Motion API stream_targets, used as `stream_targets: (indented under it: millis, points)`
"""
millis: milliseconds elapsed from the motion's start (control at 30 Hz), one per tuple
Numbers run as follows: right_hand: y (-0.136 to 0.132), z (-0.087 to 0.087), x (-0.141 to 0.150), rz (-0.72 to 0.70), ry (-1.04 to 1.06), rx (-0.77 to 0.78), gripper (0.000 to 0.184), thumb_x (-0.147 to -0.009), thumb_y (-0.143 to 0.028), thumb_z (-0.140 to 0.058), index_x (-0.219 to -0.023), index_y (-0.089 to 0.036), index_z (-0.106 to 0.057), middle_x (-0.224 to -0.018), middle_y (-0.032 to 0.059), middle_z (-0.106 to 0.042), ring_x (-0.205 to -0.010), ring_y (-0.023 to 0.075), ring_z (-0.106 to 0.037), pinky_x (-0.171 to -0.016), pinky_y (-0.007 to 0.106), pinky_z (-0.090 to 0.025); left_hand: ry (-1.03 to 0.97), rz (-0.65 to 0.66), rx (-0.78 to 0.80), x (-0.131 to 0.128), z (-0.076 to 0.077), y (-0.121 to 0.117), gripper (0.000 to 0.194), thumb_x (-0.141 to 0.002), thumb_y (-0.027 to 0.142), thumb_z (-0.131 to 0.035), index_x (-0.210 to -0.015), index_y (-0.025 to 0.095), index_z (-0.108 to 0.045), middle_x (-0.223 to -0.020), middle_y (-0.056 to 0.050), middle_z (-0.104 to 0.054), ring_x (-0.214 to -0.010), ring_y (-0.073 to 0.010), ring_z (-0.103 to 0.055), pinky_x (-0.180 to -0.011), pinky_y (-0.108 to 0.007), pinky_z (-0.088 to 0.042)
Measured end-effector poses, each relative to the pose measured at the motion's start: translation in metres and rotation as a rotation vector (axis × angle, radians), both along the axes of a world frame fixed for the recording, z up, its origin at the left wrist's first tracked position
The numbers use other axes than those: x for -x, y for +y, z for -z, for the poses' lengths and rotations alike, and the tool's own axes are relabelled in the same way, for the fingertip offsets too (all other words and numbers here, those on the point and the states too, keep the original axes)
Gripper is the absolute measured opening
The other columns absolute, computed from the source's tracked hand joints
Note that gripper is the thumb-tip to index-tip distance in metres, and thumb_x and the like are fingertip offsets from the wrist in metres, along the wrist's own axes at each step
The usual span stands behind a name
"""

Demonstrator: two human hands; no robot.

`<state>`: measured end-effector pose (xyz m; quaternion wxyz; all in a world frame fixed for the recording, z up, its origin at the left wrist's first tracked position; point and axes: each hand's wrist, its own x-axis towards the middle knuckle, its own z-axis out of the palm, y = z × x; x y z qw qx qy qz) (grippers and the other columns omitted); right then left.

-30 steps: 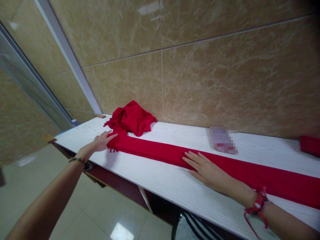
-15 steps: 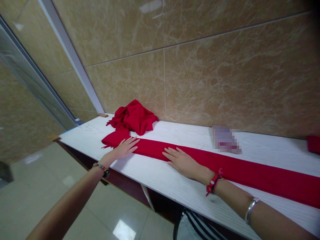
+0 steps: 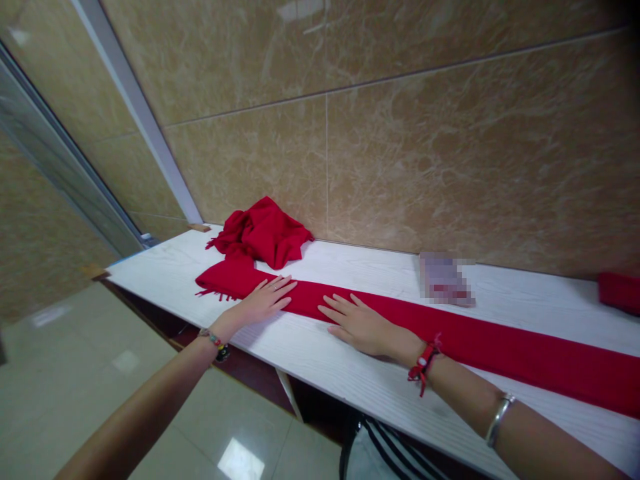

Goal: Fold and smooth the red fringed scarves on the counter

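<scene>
A person's left hand (image 3: 264,303) and right hand (image 3: 361,325), fingers loosely spread, lie on a folded red cloth (image 3: 493,340) running from left of centre to the frame's right edge; light, even palm pressure would likely smooth it without skewing its edges.

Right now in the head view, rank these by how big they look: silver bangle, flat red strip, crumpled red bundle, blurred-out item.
1. Flat red strip, running out of frame
2. Crumpled red bundle
3. Blurred-out item
4. Silver bangle
</scene>
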<state>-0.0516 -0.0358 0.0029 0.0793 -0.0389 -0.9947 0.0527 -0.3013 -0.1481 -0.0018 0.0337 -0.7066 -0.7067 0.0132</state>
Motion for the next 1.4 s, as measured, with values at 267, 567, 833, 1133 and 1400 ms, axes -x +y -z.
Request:
stream_targets:
  millis: [267,567,833,1133,1400]
  points:
    - [-0.001,0.001,0.04,0.234,0.081,0.007,0.056,-0.09,-0.041,-0.027,-0.132,-0.005,-0.031,-0.138,0.0182,-0.029,-0.129,0.0268,-0.022,-0.103,0.048,-0.02,-0.034,-0.015,-0.03,-0.039,0.0,0.02,0.05,-0.09,0.036,-0.02,-0.136,0.017,-0.024,-0.144,-0.007,-0.022,-0.132,-0.0192,-0.017,-0.104,-0.041,-0.02]
    - [0.029,0.011,-0.064,0.286,0.016,-0.058,0.059,-0.09,-0.047,-0.021,-0.133,-0.008,-0.031,-0.138,0.0153,-0.03,-0.128,0.0246,-0.027,-0.102,0.045,-0.025,-0.015,-0.032,-0.018,-0.033,0.005,0.02,0.051,-0.089,0.036,-0.018,-0.137,0.018,-0.024,-0.143,-0.005,-0.024,-0.131,-0.0199,-0.019,-0.104,-0.041,-0.02]
    - [0.045,0.004,-0.116,0.427,0.033,-0.123,0.059,-0.09,-0.044,-0.023,-0.131,-0.003,-0.032,-0.137,0.0195,-0.03,-0.128,0.0275,-0.024,-0.101,0.047,-0.025,-0.093,-0.021,-0.001,-0.089,-0.012,0.058,0.052,-0.087,0.04,-0.025,-0.133,0.017,-0.031,-0.143,-0.012,-0.022,-0.131,-0.0271,-0.017,-0.101,-0.051,-0.019]
    - [0.056,0.006,-0.16,0.493,-0.014,-0.137,0.053,-0.091,-0.04,-0.024,-0.132,-0.006,-0.031,-0.138,0.0165,-0.031,-0.128,0.025,-0.025,-0.101,0.047,-0.025,-0.053,0.205,-0.073,-0.167,0.012,0.102,0.051,-0.086,0.037,-0.023,-0.134,0.02,-0.031,-0.141,-0.006,-0.029,-0.13,-0.0232,-0.023,-0.102,-0.043,-0.023]
    - [0.103,0.02,-0.349,0.726,-0.171,-0.328,0.036,-0.091,-0.021,-0.03,-0.119,-0.011,-0.049,-0.135,0.0184,-0.036,-0.125,0.0299,-0.03,-0.091,0.052,-0.036,-0.054,0.118,0.015,-0.154,0.015,0.111,0.055,-0.083,0.038,-0.023,-0.135,0.019,-0.03,-0.142,-0.006,-0.027,-0.13,-0.0255,-0.022,-0.101,-0.046,-0.024]
